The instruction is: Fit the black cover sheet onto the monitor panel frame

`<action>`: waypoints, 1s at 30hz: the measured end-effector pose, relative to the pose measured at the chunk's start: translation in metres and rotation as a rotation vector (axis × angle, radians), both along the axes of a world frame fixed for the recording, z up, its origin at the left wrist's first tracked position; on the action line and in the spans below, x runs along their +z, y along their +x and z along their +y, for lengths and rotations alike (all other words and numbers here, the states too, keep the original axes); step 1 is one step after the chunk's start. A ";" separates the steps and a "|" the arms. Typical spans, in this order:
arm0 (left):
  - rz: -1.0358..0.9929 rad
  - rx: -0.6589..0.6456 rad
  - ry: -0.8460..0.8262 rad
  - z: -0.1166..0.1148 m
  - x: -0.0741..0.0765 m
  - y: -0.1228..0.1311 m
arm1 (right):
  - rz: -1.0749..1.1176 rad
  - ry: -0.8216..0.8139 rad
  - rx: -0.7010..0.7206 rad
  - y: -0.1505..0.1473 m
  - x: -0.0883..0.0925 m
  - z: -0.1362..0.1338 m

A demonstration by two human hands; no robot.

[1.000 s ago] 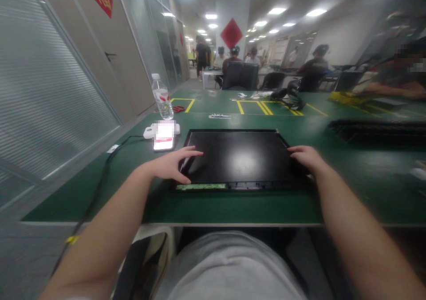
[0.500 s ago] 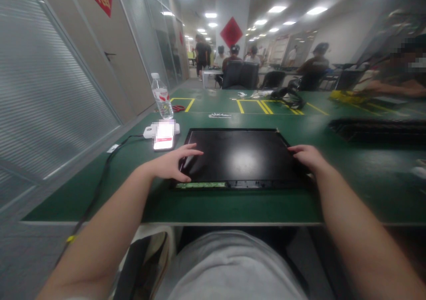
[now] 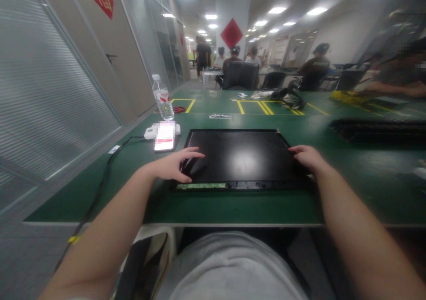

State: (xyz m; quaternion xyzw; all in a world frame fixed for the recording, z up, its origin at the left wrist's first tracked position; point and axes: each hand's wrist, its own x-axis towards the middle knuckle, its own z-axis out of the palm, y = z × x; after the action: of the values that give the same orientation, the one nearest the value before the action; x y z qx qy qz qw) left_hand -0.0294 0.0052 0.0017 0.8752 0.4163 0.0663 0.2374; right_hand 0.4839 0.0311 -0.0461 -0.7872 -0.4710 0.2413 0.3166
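A black flat screen panel (image 3: 239, 158) lies on the green table (image 3: 233, 209), its glossy face up and a light reflected in it. Along its near edge runs a green circuit strip (image 3: 201, 186). My left hand (image 3: 175, 164) is at the panel's left edge, fingers spread over its corner area, thumb near the strip. At the right edge, my right hand (image 3: 309, 158) has its fingers on the frame, with some of them hidden beneath or behind the side.
Behind my left hand are a lit phone (image 3: 164, 136), a white power strip (image 3: 150, 133), a water bottle (image 3: 163, 98) and red scissors (image 3: 179, 109). Black parts (image 3: 376, 131) lie at the right. A person (image 3: 396, 78) sits at the far right; black cables (image 3: 288, 98) lie farther back.
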 end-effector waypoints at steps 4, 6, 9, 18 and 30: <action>-0.003 0.043 -0.030 0.000 -0.001 0.003 | 0.001 -0.022 -0.009 -0.003 0.003 -0.002; -0.029 0.092 -0.010 0.002 -0.003 0.004 | -0.013 -0.024 -0.012 -0.005 0.006 -0.004; -0.095 0.195 0.087 0.008 -0.009 0.004 | -0.023 -0.002 -0.007 -0.007 0.009 -0.006; -0.065 0.398 0.204 0.018 -0.020 0.001 | -0.030 0.048 0.004 -0.008 0.007 -0.006; -0.050 0.439 0.151 0.014 -0.016 0.008 | -0.086 -0.016 0.013 -0.014 0.015 -0.009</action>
State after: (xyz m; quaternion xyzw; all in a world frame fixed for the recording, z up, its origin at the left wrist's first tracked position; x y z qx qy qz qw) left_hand -0.0218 0.0195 -0.0146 0.7770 0.5846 0.1687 0.1614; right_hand 0.4695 0.0223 -0.0312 -0.7964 -0.4872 0.2130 0.2880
